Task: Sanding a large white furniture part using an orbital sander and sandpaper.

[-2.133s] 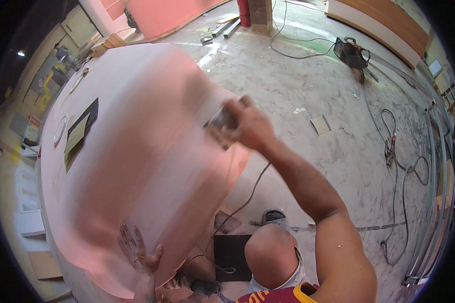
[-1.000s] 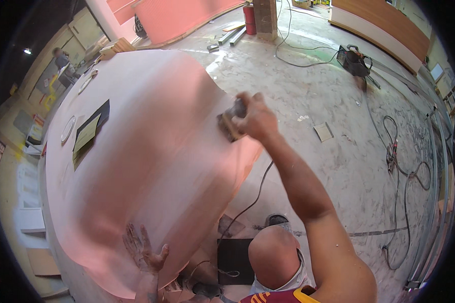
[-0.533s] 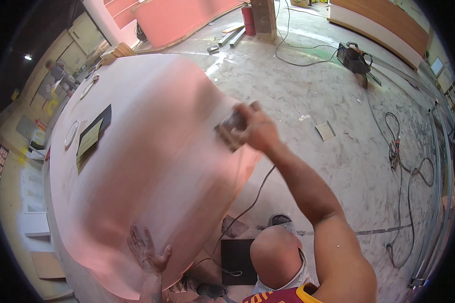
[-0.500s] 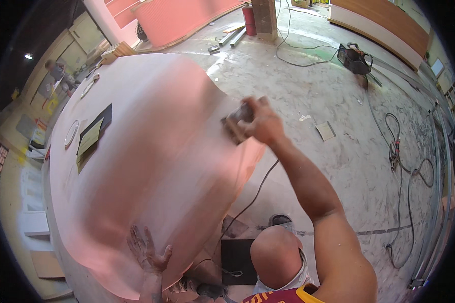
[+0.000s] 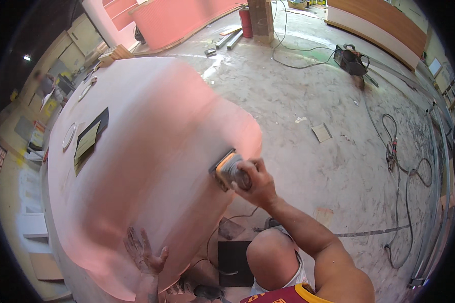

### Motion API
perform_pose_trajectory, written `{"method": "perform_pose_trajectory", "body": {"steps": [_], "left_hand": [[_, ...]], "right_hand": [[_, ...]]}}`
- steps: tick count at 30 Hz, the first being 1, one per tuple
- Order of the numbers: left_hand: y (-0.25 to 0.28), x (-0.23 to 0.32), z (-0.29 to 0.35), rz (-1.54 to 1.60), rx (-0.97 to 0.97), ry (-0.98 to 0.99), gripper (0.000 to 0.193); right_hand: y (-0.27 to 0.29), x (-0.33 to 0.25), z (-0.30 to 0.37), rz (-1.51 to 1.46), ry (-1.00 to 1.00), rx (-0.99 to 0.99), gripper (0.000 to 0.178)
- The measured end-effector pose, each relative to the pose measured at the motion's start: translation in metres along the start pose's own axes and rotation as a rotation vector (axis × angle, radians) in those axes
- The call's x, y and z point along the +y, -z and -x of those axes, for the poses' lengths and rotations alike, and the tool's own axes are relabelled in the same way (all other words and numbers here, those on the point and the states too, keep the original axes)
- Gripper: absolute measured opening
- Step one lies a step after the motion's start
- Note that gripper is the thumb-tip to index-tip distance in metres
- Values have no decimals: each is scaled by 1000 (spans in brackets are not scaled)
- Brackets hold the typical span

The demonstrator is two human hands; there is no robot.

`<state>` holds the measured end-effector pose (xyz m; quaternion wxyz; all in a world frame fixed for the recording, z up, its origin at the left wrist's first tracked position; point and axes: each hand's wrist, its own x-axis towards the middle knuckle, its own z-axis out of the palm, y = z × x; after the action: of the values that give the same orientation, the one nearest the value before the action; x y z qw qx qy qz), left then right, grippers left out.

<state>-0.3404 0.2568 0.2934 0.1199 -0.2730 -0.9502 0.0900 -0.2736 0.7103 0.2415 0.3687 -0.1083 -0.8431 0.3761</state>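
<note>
A large pink, curved panel [image 5: 151, 166] with a wavy outline fills the middle and left. My right hand [image 5: 255, 179] is wrapped round an electric sander [image 5: 231, 170], grey with an orange band, whose pad lies against the panel near its right edge. A dark cord [image 5: 253, 214] hangs below the sander toward my knees. My left hand [image 5: 147, 252] lies spread on the panel's near part, fingers apart. Sheets of dark and yellowish sandpaper [image 5: 88, 141] rest on the panel's left side, beside a white ring-shaped roll [image 5: 70, 135].
A black power tool [image 5: 351, 60] stands on the dusty floor at far right, with looping cables [image 5: 397, 156] nearer. Long metal profiles [image 5: 442, 202] line the right side. A red fire extinguisher [image 5: 246, 22] stands by a post. Another person [image 5: 48, 86] is at far left.
My right hand has drawn the sander down and slightly left along the panel, toward me. The left hand stays at nearly the same spot.
</note>
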Motion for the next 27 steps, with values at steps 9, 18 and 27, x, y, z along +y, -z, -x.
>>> {"method": "perform_pose_trajectory", "body": {"steps": [9,18,27], "left_hand": [[1,3,0,9,-16,17,111],[-4,0,1,2,30,8,108],[-4,0,1,5,33,17,106]], "right_hand": [[19,67,-85,19,-338,273,65],[17,47,-111,121,-300,235,62],[2,-35,-59,109,130,-133,58]]}}
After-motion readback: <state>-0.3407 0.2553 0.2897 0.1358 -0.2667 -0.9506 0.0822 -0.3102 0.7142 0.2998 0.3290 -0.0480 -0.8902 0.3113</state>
